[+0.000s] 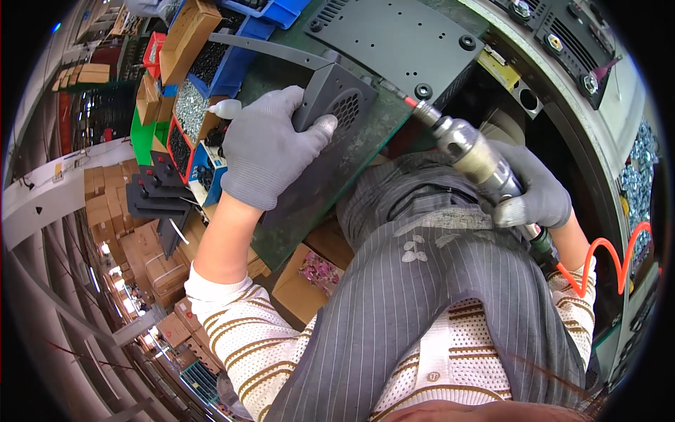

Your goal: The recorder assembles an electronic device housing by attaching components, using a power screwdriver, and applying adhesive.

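My left hand [271, 144], in a grey glove, grips a black metal housing [344, 102] with a round patch of vent holes on its face and a long flat strip running off to the far left. In my gloved right hand [538, 186] is a pneumatic screwdriver [481, 158], its red hose trailing at the right. The screwdriver's bit points toward the housing's right edge; whether it touches a screw there is too small to tell. Just beyond lies a dark flat metal panel [394, 46] with round black feet and small holes.
Bins of screws [191, 109] and blue trays [242, 53] line the bench's left side, beside a white squeeze bottle [226, 109]. A cardboard box of pink pieces [309, 274] sits below the green bench edge. Black panels with knobs [562, 42] lie at the upper right.
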The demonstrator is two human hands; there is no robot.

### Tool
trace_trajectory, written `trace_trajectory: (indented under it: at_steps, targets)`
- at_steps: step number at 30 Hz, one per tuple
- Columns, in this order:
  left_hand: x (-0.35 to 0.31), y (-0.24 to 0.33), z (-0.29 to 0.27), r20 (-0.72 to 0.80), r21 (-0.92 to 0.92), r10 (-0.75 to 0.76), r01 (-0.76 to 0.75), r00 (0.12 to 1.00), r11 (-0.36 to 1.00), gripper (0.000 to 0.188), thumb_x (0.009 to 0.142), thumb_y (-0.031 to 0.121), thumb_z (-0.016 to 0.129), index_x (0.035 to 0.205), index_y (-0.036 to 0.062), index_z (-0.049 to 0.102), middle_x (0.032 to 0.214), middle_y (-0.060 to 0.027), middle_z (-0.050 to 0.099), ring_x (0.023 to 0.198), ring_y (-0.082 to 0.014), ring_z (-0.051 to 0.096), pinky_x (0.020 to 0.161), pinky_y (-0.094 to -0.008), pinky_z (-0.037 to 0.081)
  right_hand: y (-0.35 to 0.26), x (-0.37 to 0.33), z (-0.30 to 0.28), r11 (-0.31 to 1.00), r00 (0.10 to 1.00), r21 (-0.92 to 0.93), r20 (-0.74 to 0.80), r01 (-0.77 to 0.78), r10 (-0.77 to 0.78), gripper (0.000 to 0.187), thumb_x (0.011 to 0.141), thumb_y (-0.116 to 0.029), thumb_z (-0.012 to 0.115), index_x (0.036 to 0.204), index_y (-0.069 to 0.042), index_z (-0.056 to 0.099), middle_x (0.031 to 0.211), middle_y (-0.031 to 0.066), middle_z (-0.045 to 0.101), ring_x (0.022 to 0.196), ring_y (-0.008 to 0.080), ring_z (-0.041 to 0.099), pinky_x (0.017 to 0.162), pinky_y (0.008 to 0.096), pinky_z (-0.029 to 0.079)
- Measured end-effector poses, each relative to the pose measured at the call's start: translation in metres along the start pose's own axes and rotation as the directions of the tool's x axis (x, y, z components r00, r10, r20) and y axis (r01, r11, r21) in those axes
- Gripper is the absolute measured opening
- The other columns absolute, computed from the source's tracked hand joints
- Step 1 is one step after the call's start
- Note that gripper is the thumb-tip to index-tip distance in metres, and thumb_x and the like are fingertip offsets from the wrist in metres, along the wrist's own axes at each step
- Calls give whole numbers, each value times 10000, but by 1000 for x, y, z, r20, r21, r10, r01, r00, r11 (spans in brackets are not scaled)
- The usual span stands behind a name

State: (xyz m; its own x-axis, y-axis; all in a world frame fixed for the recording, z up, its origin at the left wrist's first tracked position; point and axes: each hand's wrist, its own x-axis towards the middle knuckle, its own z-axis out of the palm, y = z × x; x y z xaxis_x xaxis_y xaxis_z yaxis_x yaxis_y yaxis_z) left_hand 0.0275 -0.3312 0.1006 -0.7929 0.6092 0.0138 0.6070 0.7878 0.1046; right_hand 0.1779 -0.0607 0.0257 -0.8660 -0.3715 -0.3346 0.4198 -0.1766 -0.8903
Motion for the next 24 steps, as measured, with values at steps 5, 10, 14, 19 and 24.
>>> trace_trajectory:
  at_steps: [5, 10, 14, 19, 24]
  targets:
    - [15, 6, 3, 16, 55, 63, -63, 998, 996, 315, 761, 321, 706, 893, 41, 646, 748, -108, 600, 660, -238, 578, 614, -337, 457, -3, 14, 3, 972, 995, -212, 33, 100, -95, 669, 617, -251, 788, 1182, 1, 535, 937, 70, 603, 836, 156, 563, 786, 290, 455]
    - [17, 4, 8, 72, -66, -40, 45, 997, 997, 321, 741, 367, 685, 824, 67, 604, 781, -128, 597, 747, -319, 604, 634, -413, 477, -10, 24, 7, 978, 998, -198, 23, 59, -56, 697, 616, -264, 796, 1196, 13, 527, 946, 79, 612, 839, 155, 568, 791, 292, 461]
    - [16, 0, 11, 36, -82, 4, -1, 999, 997, 292, 758, 293, 703, 907, 47, 653, 783, -120, 619, 707, -257, 603, 647, -345, 472, -19, 27, 7, 960, 997, -270, 45, 75, -66, 681, 624, -263, 792, 1188, 20, 539, 934, 92, 625, 835, 157, 575, 797, 292, 465]
    - [19, 0, 10, 46, -26, 93, -91, 995, 995, 258, 753, 251, 687, 892, 42, 629, 766, -135, 602, 718, -303, 596, 640, -374, 468, -25, 27, 11, 970, 998, -233, 14, 68, -66, 640, 637, -236, 764, 1180, 24, 545, 922, 95, 628, 831, 157, 578, 789, 295, 469]
    - [20, -3, 13, 24, -41, 128, -127, 992, 991, 260, 747, 281, 677, 836, 48, 602, 741, -135, 589, 702, -313, 600, 616, -396, 474, -30, 27, 14, 945, 997, -321, -7, 65, -72, 629, 643, -235, 763, 1170, 27, 543, 908, 87, 620, 818, 154, 576, 775, 289, 471]
